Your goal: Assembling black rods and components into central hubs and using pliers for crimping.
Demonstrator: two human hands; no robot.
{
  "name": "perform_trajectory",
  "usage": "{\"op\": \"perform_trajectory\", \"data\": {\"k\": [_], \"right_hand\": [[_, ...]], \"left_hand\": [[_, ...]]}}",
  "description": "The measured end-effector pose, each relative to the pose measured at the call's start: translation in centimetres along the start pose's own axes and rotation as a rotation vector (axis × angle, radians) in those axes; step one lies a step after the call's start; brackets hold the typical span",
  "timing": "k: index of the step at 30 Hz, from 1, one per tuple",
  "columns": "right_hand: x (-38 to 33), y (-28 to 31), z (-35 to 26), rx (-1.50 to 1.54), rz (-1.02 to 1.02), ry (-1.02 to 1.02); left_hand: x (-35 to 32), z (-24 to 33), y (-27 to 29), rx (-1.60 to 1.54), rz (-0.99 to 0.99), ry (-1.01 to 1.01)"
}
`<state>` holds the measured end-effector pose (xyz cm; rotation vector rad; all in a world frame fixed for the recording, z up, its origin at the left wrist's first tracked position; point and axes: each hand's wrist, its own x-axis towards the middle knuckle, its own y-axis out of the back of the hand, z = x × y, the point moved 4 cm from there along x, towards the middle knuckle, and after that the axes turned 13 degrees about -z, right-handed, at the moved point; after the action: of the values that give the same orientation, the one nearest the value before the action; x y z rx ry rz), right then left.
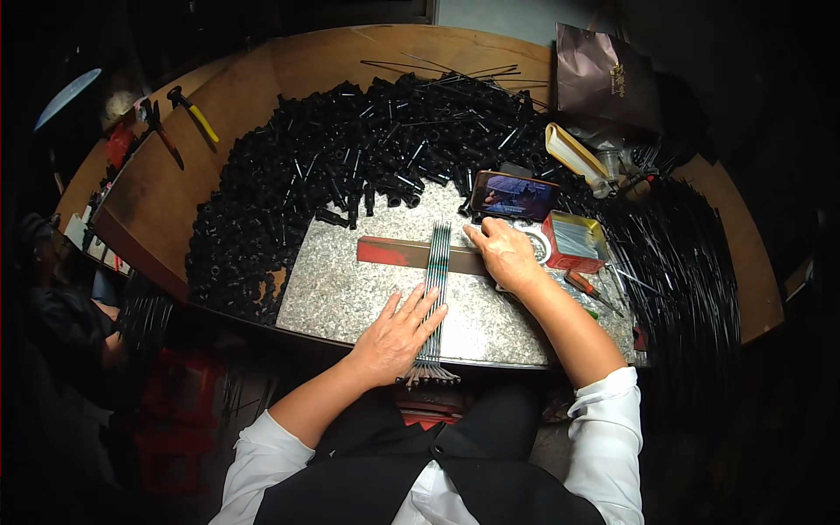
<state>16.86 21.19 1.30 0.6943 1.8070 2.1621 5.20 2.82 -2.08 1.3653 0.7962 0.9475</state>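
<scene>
A row of thin dark rods or cables [437,302] lies side by side, pointing away from me, with small knobbed ends past the board's near edge. They cross over a brown bar [402,251] with red paint on its left part. My left hand [398,337] rests on the row, fingers spread flat. To the right, my right hand [509,255] is curled over the bar's right end, fingers bent down; what they hold, if anything, is hidden. Just beside it are a white ring [540,243], like a tape roll, and a red box [577,243] of thin pale sticks.
Black tubular parts [350,140] heap behind the speckled board [332,293]. A phone [514,194] is propped up beyond my right hand. Long black cables [682,271] lie at right, near a screwdriver [582,284]. Pliers [197,115] hang on the wooden wall [149,206]. Another person [74,324] sits left.
</scene>
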Motion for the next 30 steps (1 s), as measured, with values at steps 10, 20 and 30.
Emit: {"op": "perform_trajectory", "data": {"k": [10, 20, 30], "right_hand": [[0.4, 0.0, 0.0, -0.009, -0.035, 0.006], [0.7, -0.4, 1.7, 0.134, -0.002, 0.011], [1.1, -0.2, 1.9, 0.204, 0.055, 0.124]], "left_hand": [[0.1, -0.1, -0.3, 0.019, -0.012, 0.001], [0.0, -0.1, -0.2, 0.019, -0.005, 0.005], [0.1, 0.3, 0.3, -0.037, -0.039, 0.023]]}}
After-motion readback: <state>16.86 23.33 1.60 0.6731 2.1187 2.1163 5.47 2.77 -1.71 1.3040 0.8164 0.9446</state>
